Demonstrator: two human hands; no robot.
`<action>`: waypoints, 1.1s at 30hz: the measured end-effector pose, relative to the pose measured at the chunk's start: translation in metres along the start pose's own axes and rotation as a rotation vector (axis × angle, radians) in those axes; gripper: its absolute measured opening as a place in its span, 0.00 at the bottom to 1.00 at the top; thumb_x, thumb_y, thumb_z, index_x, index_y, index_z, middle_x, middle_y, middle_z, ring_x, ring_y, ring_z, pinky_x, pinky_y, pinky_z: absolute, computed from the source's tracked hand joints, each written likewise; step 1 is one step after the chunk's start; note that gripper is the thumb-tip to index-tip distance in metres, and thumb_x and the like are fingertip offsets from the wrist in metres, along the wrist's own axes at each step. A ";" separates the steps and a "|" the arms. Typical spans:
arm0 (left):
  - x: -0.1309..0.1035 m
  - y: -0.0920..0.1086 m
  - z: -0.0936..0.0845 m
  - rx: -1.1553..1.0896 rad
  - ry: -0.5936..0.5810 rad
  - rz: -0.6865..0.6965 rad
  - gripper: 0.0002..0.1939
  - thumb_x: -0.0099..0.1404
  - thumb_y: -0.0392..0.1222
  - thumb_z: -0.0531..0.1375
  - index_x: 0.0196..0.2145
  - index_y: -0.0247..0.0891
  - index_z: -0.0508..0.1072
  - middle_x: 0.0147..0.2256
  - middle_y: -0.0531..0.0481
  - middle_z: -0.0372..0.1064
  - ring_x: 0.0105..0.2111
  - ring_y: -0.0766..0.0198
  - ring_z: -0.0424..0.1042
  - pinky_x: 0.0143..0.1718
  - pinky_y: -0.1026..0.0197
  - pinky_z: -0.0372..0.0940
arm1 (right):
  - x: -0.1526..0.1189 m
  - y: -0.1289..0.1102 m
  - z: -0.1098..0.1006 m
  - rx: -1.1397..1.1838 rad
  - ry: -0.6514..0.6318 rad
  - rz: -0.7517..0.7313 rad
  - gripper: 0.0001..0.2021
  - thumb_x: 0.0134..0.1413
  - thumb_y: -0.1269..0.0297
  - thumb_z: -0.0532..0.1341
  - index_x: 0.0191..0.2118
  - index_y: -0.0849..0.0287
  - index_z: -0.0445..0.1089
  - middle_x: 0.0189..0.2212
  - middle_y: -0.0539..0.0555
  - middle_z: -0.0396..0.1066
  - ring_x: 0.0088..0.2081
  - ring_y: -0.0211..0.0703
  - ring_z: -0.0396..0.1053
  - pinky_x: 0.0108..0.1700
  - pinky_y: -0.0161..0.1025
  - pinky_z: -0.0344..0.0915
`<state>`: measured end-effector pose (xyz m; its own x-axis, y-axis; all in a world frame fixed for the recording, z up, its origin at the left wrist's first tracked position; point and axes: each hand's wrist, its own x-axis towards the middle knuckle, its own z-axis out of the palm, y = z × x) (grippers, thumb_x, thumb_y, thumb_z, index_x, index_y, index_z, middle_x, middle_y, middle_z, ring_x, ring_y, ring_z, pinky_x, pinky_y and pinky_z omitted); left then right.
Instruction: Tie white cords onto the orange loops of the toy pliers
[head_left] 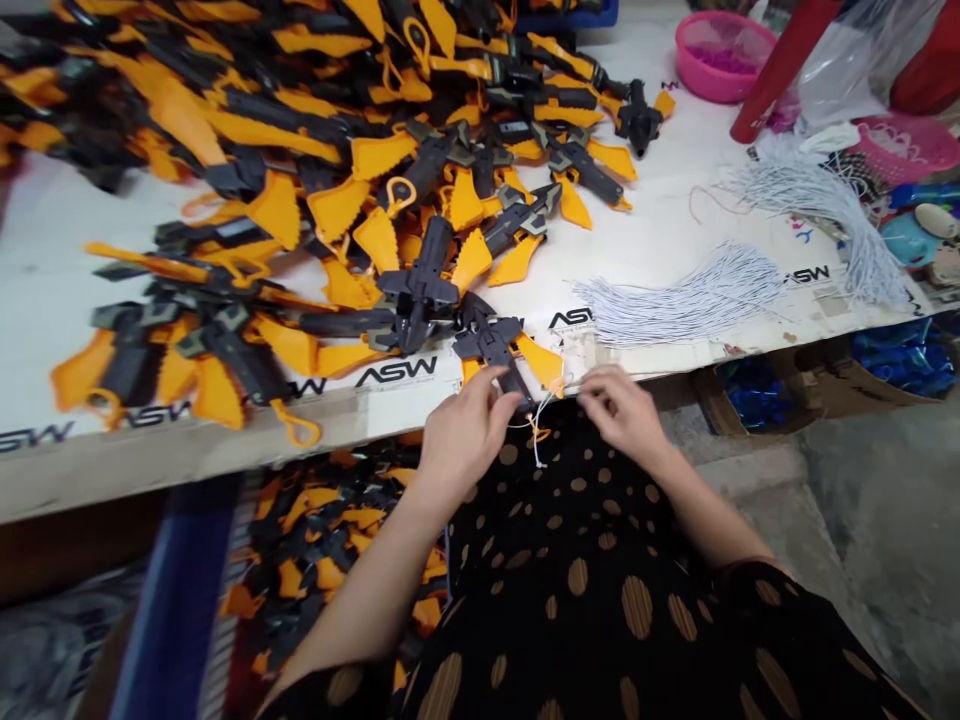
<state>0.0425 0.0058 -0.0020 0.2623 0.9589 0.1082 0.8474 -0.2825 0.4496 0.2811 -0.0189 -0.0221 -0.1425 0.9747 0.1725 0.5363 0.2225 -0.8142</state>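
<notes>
Landmark: a near bundle of white strings [679, 300] lies on the table [645, 215], close to the front edge.
Toy between the hands: one black-and-orange toy [489, 342] lies left of the near bundle and slightly closer to the person, its handle end at the table's edge.
Loose string: a thin white string [538, 447] dangles by the orange loop [541, 434] of that toy, left of and below the near bundle.
Left hand [463, 425]: left of the near bundle, thumb and forefinger bent at the toy's handle; cannot tell how firmly they grip, if at all.
Right hand [621, 408]: just below the near bundle, fingers curled beside the string; too small to tell whether they pinch it.
Toy pile: many similar toys [427, 165] spread left of the near bundle and beyond it.
Farther strings: a second bundle [832, 215], right of the near one and farther back.
Back of table: pink basket [686, 62] and red tube [784, 70], both beyond the near bundle.
Under the edge: cardboard boxes [870, 396] with blue items, below and right of the near bundle.
</notes>
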 end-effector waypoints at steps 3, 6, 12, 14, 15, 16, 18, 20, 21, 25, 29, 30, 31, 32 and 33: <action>0.016 0.017 0.018 0.143 0.056 -0.136 0.29 0.70 0.57 0.55 0.61 0.37 0.66 0.41 0.39 0.78 0.33 0.48 0.78 0.36 0.55 0.66 | 0.018 0.020 -0.023 -0.369 0.159 0.129 0.12 0.68 0.57 0.56 0.48 0.54 0.72 0.50 0.58 0.71 0.38 0.44 0.72 0.38 0.40 0.64; 0.024 0.021 0.026 0.101 0.082 -0.172 0.31 0.68 0.53 0.56 0.64 0.36 0.63 0.40 0.38 0.78 0.33 0.48 0.78 0.37 0.54 0.67 | 0.034 0.032 -0.036 -0.535 0.128 0.169 0.11 0.68 0.58 0.56 0.45 0.55 0.73 0.46 0.57 0.71 0.38 0.47 0.71 0.35 0.39 0.61; -0.032 -0.019 0.014 0.116 0.145 -0.267 0.33 0.60 0.48 0.61 0.63 0.42 0.65 0.33 0.48 0.76 0.31 0.52 0.76 0.38 0.56 0.68 | 0.042 0.039 -0.036 -0.561 0.046 0.125 0.11 0.68 0.60 0.53 0.42 0.58 0.71 0.43 0.59 0.69 0.36 0.48 0.69 0.34 0.40 0.59; -0.076 -0.044 0.009 0.171 0.160 -0.319 0.32 0.59 0.50 0.60 0.61 0.40 0.67 0.33 0.48 0.76 0.34 0.52 0.77 0.40 0.56 0.68 | 0.041 0.041 -0.037 -0.509 0.040 0.113 0.10 0.67 0.60 0.54 0.43 0.58 0.70 0.44 0.60 0.69 0.38 0.49 0.70 0.36 0.41 0.61; -0.101 -0.057 0.007 0.216 0.165 -0.370 0.31 0.60 0.51 0.59 0.59 0.39 0.69 0.34 0.46 0.76 0.35 0.51 0.77 0.40 0.55 0.68 | 0.041 0.042 -0.038 -0.478 0.035 0.104 0.09 0.67 0.60 0.55 0.43 0.57 0.69 0.44 0.59 0.69 0.39 0.49 0.70 0.38 0.41 0.62; -0.126 -0.071 0.004 0.272 0.155 -0.434 0.30 0.61 0.53 0.58 0.58 0.37 0.70 0.35 0.44 0.76 0.36 0.49 0.77 0.40 0.54 0.68 | 0.041 0.043 -0.040 -0.452 0.029 0.095 0.08 0.66 0.59 0.56 0.43 0.57 0.69 0.44 0.59 0.69 0.40 0.49 0.71 0.39 0.41 0.63; -0.175 -0.096 -0.003 0.407 0.092 -0.593 0.31 0.63 0.55 0.56 0.58 0.35 0.70 0.34 0.41 0.76 0.36 0.45 0.76 0.37 0.52 0.68 | 0.042 0.044 -0.043 -0.434 0.011 0.087 0.07 0.66 0.60 0.57 0.42 0.56 0.70 0.43 0.57 0.69 0.41 0.49 0.71 0.41 0.41 0.63; -0.214 -0.115 -0.011 0.531 0.042 -0.730 0.31 0.66 0.56 0.53 0.60 0.33 0.68 0.34 0.38 0.75 0.36 0.43 0.76 0.36 0.50 0.67 | 0.044 0.043 -0.044 -0.466 -0.010 0.092 0.07 0.66 0.60 0.57 0.40 0.56 0.70 0.41 0.57 0.68 0.38 0.49 0.70 0.40 0.41 0.62; -0.226 -0.121 -0.015 0.573 0.010 -0.772 0.31 0.67 0.56 0.52 0.59 0.33 0.68 0.36 0.36 0.75 0.37 0.41 0.76 0.37 0.48 0.67 | 0.045 0.042 -0.044 -0.493 -0.021 0.096 0.07 0.66 0.61 0.57 0.39 0.56 0.70 0.41 0.57 0.68 0.37 0.48 0.69 0.39 0.41 0.62; -0.220 -0.128 -0.023 0.525 0.023 -0.710 0.26 0.70 0.54 0.51 0.55 0.33 0.71 0.52 0.26 0.70 0.49 0.34 0.73 0.45 0.40 0.65 | 0.049 0.038 -0.037 -0.651 -0.058 0.101 0.09 0.68 0.62 0.55 0.41 0.59 0.69 0.42 0.61 0.68 0.34 0.49 0.67 0.33 0.41 0.56; -0.132 -0.114 -0.027 0.281 0.273 -0.332 0.16 0.72 0.48 0.54 0.53 0.42 0.72 0.53 0.37 0.72 0.54 0.46 0.71 0.56 0.43 0.59 | 0.052 0.035 -0.037 -0.744 -0.098 0.140 0.09 0.68 0.62 0.55 0.43 0.62 0.69 0.44 0.64 0.69 0.31 0.48 0.65 0.31 0.41 0.53; -0.102 -0.110 -0.029 0.221 0.331 -0.241 0.15 0.71 0.48 0.56 0.51 0.43 0.73 0.52 0.39 0.73 0.54 0.47 0.71 0.56 0.44 0.59 | 0.053 0.034 -0.039 -0.733 -0.111 0.154 0.08 0.67 0.62 0.56 0.42 0.61 0.69 0.44 0.63 0.69 0.31 0.47 0.66 0.32 0.41 0.54; -0.071 -0.106 -0.031 0.164 0.380 -0.159 0.14 0.71 0.48 0.56 0.51 0.43 0.73 0.51 0.39 0.73 0.54 0.48 0.71 0.56 0.45 0.59 | 0.055 0.034 -0.041 -0.706 -0.125 0.164 0.07 0.66 0.62 0.58 0.41 0.61 0.69 0.43 0.61 0.70 0.32 0.47 0.66 0.33 0.41 0.55; -0.038 -0.102 -0.034 0.115 0.417 -0.084 0.14 0.71 0.50 0.57 0.50 0.43 0.73 0.51 0.40 0.73 0.54 0.48 0.70 0.56 0.45 0.59 | 0.057 0.034 -0.045 -0.672 -0.143 0.167 0.06 0.65 0.62 0.60 0.40 0.60 0.70 0.41 0.60 0.70 0.33 0.47 0.67 0.34 0.40 0.56; -0.005 -0.098 -0.037 0.080 0.445 -0.037 0.15 0.71 0.51 0.56 0.50 0.43 0.73 0.51 0.41 0.73 0.55 0.48 0.69 0.57 0.45 0.58 | 0.058 0.033 -0.048 -0.635 -0.164 0.165 0.06 0.63 0.62 0.61 0.38 0.59 0.70 0.40 0.58 0.70 0.34 0.46 0.67 0.36 0.40 0.57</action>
<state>-0.0586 0.0293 -0.0141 0.0219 0.8815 0.4717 0.8900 -0.2321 0.3925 0.3304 0.0465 -0.0123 -0.1140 0.9920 -0.0536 0.9397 0.0902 -0.3298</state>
